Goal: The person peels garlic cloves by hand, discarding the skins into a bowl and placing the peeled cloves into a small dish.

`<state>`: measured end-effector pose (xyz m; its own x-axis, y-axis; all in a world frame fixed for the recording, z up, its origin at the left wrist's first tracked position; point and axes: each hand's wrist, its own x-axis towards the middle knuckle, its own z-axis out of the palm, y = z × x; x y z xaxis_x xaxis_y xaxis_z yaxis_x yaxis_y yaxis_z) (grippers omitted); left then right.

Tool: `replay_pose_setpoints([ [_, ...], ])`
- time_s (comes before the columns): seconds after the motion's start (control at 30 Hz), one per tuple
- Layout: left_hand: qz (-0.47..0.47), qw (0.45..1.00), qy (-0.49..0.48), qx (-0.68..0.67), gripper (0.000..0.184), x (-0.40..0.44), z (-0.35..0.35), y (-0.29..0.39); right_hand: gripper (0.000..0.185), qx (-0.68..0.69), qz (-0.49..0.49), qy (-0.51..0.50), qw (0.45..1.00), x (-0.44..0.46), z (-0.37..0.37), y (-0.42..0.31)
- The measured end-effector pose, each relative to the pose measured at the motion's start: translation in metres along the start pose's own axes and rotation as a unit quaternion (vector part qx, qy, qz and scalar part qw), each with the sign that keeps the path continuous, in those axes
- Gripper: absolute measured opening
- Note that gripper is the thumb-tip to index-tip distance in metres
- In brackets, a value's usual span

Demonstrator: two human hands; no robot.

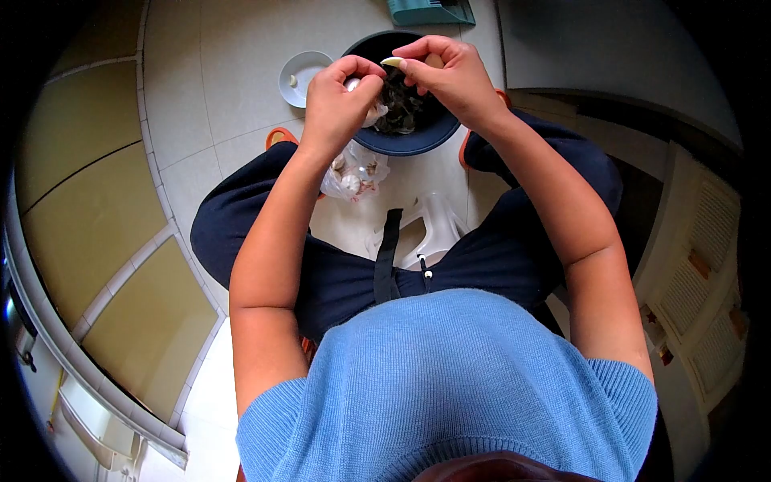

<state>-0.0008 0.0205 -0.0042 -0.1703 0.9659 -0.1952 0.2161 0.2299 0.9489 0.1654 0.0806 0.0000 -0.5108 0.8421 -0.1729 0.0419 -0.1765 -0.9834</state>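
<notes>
My right hand (pixel 451 79) pinches a pale garlic clove (pixel 392 61) between thumb and fingertips, above a dark basin (pixel 409 147). Close beside it on the left, my left hand (pixel 341 103) is closed around a whitish garlic bulb (pixel 374 114), mostly hidden by the fingers. Inside the basin lies a heap of dark scraps (pixel 399 104) that I cannot make out clearly. A white bowl (pixel 288 94) stands left of the basin, with one small peeled clove (pixel 293 81) in it. Below my left wrist sits a clear plastic bag (pixel 371 167) holding garlic bulbs (pixel 350 183).
A green dustpan (pixel 434 11) lies on the tiled floor beyond the basin. My knees spread to both sides of the basin, with orange slippers (pixel 280 136) by it. A white plastic stool (pixel 436 225) shows between my legs. Cabinet doors (pixel 100 225) line the left.
</notes>
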Motion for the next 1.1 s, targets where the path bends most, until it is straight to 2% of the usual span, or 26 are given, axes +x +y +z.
replay_pose_setpoints([
  [0.1,0.012,1.0,0.004,-0.006,0.019,0.0,-0.001,0.0,0.016,-0.005,-0.006,0.0,1.0,0.0,-0.001,0.002],
  [0.23,-0.022,0.999,-0.014,-0.025,0.021,-0.001,0.0,0.005,0.016,-0.009,-0.003,0.003,1.0,-0.001,-0.001,0.0],
  [0.43,-0.032,0.997,0.012,-0.067,0.017,-0.004,0.001,0.012,0.016,-0.108,-0.054,-0.006,0.993,0.0,0.002,0.008],
  [0.57,-0.087,0.987,-0.007,-0.135,0.015,-0.004,-0.001,0.009,0.019,-0.087,-0.058,-0.011,0.994,0.0,0.003,0.007],
  [0.7,-0.094,0.983,-0.009,-0.16,0.013,-0.004,-0.001,0.01,0.021,-0.048,-0.013,-0.026,0.998,-0.001,0.003,0.001],
  [1.1,-0.103,0.979,0.002,-0.176,0.011,-0.006,0.001,0.01,0.017,0.006,0.013,-0.034,0.999,-0.003,0.004,-0.002],
])
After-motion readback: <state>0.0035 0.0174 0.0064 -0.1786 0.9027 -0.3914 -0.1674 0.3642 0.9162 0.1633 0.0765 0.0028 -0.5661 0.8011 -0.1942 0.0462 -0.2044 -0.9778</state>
